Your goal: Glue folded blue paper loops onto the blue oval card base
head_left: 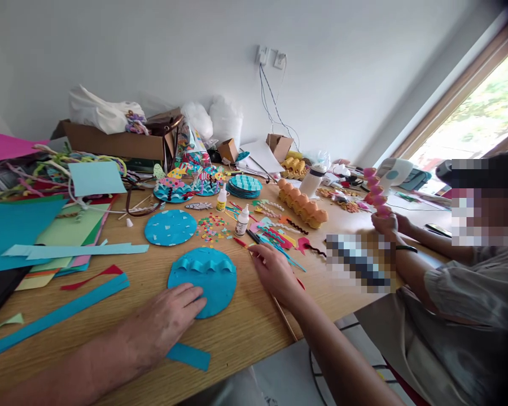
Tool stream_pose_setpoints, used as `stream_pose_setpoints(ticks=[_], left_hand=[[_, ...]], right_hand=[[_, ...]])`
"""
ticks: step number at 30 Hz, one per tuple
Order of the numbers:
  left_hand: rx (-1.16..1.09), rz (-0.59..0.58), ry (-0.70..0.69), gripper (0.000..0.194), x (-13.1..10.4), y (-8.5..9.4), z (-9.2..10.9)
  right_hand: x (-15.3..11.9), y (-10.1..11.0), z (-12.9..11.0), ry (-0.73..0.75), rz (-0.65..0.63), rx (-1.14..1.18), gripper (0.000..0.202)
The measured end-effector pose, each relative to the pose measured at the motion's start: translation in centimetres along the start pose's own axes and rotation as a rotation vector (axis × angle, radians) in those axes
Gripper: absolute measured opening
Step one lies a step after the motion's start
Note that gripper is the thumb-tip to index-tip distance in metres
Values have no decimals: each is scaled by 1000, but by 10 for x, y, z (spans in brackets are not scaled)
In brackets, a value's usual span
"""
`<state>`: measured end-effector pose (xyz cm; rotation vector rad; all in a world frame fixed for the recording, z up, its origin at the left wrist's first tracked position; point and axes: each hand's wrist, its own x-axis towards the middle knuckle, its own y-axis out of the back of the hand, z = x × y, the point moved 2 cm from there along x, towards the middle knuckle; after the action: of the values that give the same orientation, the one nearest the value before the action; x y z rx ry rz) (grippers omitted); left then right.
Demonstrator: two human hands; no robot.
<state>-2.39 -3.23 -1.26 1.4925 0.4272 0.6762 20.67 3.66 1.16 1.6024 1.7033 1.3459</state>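
My left hand (175,313) rests its outstretched fingers on the lower left of a round blue paper-covered disc (218,290). A wavy blue paper strip (205,266) stands up across the upper part of that disc. To its right, my right hand (273,270) is closed with thumb and fingertips together. A thin red-tipped piece (240,242) shows at its fingertips; whether it is gripped or lies beneath is unclear. Below my right hand lies a thin wooden stick (284,318). A flat blue strip (189,356) lies near my left wrist.
Another blue disc (170,228) with pale bits lies behind, beside scattered confetti (214,228) and a white glue bottle (242,221). Coloured paper sheets (21,225) cover the left side. An orange egg carton (302,204) stands right of centre. At right, a co-worker's hands (385,223) hold a pink egg-carton strip (373,189).
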Motion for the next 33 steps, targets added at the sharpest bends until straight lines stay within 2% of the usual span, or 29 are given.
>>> stream_pose_setpoints(ticks=[4,8,12,15,20,26,33], left_hand=[[-4,29,113,34,-12,16,-25],[-4,19,250,33,-18,24,-56],[-32,-31,321,38,-19,13,-75],[-52,-2,347,47,-21,-3,-84],[-54,29,327,47,-22,-17,-91],[-58,6,340,48,-19,-10,-86],[-45,27,308,52,-20,-10,-85]], right_hand=[[5,7,-1,-25,-45,-25,25],[-11,4,-23,23,-200,-36,26],[-36,-4,-47,35,-404,-122,26],[-49,-10,-57,21,-464,-206,25],[-56,-19,-61,15,-452,-246,24],[-61,-29,-56,52,-405,-260,25],[-62,-31,-54,84,-369,-246,26]])
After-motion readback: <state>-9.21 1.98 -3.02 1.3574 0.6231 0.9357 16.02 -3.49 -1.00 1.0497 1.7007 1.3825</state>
